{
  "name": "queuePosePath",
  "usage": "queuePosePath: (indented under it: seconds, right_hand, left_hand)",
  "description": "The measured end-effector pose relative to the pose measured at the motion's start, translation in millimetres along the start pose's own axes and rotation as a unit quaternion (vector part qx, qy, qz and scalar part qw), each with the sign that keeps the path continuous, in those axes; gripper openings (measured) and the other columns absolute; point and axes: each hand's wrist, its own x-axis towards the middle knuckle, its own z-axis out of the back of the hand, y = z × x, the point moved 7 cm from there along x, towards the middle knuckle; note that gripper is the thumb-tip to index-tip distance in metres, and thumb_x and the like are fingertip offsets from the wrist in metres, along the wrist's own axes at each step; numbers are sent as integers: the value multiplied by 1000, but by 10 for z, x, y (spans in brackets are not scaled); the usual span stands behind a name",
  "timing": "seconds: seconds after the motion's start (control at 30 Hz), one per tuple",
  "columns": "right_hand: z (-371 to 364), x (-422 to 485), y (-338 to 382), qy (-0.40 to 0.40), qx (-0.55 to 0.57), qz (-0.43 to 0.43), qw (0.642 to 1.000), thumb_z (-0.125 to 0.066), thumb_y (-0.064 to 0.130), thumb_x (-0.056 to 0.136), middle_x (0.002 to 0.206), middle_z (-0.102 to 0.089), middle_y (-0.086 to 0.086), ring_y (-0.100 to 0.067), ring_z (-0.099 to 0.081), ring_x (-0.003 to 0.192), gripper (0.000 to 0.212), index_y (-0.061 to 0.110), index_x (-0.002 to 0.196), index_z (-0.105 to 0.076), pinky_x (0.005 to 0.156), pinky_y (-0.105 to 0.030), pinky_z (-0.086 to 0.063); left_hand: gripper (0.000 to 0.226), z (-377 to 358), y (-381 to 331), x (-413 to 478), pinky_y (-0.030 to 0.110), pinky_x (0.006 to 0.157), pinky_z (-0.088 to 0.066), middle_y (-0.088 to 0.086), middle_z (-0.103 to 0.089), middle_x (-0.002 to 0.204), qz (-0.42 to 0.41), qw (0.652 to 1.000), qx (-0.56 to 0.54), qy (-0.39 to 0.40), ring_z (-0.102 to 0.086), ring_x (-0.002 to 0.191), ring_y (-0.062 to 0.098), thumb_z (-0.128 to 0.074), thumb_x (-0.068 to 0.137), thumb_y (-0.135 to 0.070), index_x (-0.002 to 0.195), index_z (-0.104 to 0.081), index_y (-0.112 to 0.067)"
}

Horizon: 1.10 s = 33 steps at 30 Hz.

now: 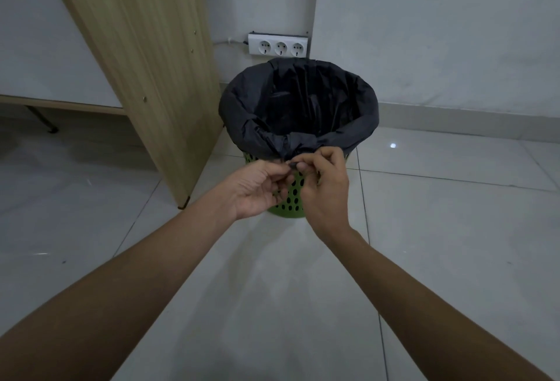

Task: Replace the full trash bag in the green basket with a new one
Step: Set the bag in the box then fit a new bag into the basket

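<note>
The perforated green plastic basket (289,196) stands on the floor just right of the upright wooden panel (145,56). At its near rim, the left hand (257,188) and right hand (322,185) pinch a gathered knot of the black plastic trash bag (298,108) lining it. Risk: hard pulling may tear the thin film or tip the basket.

Glossy pale grey floor tiles (439,229) with thin dark grout lines, small bright light reflection (393,146) on one tile at right. White walls (439,32), plain, with low skirting (454,118) along the base. White three-socket power strip (278,44) mounted low on the back wall, thin cable (225,42) running left from it. Light wood-grain panel (142,56) stands at left, tilted in the wide-angle view. Behind it a low wooden rail (60,105) and thin dark leg (42,120). Dim, even light.
</note>
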Motion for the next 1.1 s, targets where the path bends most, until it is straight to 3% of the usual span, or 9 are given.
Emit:
queuePosePath:
  seconds: [0.17, 0.4, 0.53, 0.6, 0.73, 0.83, 0.97, 1.03, 1.1]
  right_hand:
    - [-15, 38, -22, 35, -42, -3, 998, -60, -13, 82, 88, -62, -4, -19, -60, 83, 29, 9, 92, -77, 76, -24, -51]
    - [80, 31, -112, 15, 53, -62, 997, -72, -2, 85, 80, -68, 0, -5, -61, 75, 9, 6, 88, -70, 71, -15, -48]
    - [44, -62, -142, 6, 25, -31, 999, -71, 0, 88, 96, -63, -6, -8, -59, 86, 13, 6, 99, -73, 81, -15, -47]
    - [23, -103, -187, 9, 81, -97, 992, -72, 4, 88, 100, -64, -6, -8, -61, 87, 15, 11, 102, -73, 83, -15, -48]
    - [-114, -227, -251, -9, 302, -334, 893, -75, 7, 87, 90, -74, 3, -1, -68, 84, 11, 14, 95, -74, 80, -17, -53]
    - [-240, -301, -274, -42, 378, -450, 808, -78, 10, 85, 92, -75, 1, -11, -69, 91, 9, 16, 89, -74, 84, -27, -55]
    - [-302, -322, -289, -75, 381, -498, 775, -79, 9, 83, 96, -77, -8, -21, -71, 96, 10, 16, 80, -73, 76, -28, -53]
    - [-318, -309, -280, -78, 385, -505, 769, -78, 7, 83, 93, -77, -11, -25, -72, 95, 11, 14, 77, -71, 72, -28, -52]
    - [-319, -292, -270, -78, 389, -513, 761, -77, 5, 83, 85, -76, -10, -26, -73, 90, 13, 12, 76, -70, 70, -29, -52]
  left_hand:
    - [5, -9, -43, -64, 24, 71, -47, 0, -69, 81, -21, 1000, -10, 15, -62, 75, 9, -66, 88, -14, 93, -67, -14]
    - [10, -10, -9, -29, 23, 73, -50, 1, -69, 77, -35, 997, -51, -41, -63, 72, 9, -62, 92, -6, 87, -64, -14]
    - [12, -24, -7, -10, 21, 67, -50, 1, -68, 70, -42, 993, -53, -97, -62, 68, 10, -60, 93, -5, 85, -62, -14]
    - [11, -32, -5, -13, 20, 65, -47, -1, -68, 69, -38, 991, -34, -120, -60, 68, 8, -60, 94, -8, 86, -62, -15]
    - [5, -15, 12, -25, 22, 62, -40, -6, -70, 76, -22, 987, -12, -159, -58, 71, 6, -63, 91, -16, 90, -67, -19]
    - [7, 18, -3, -28, 23, 62, -40, -10, -70, 71, -15, 981, -7, -194, -56, 68, 6, -67, 87, -20, 94, -70, -22]
    - [8, 22, -34, -111, 21, 57, -42, -9, -67, 73, -43, 970, 45, -235, -57, 65, 6, -72, 85, -25, 89, -67, -20]
    - [18, 87, -163, -237, 25, 67, -46, -6, -61, 81, -168, 927, 144, -304, -57, 78, 12, -74, 84, -24, 89, -59, -16]
    - [26, 23, -428, -493, 30, 77, -42, -3, -51, 90, -396, 765, 367, -350, -49, 87, 16, -74, 82, -22, 92, -51, -12]
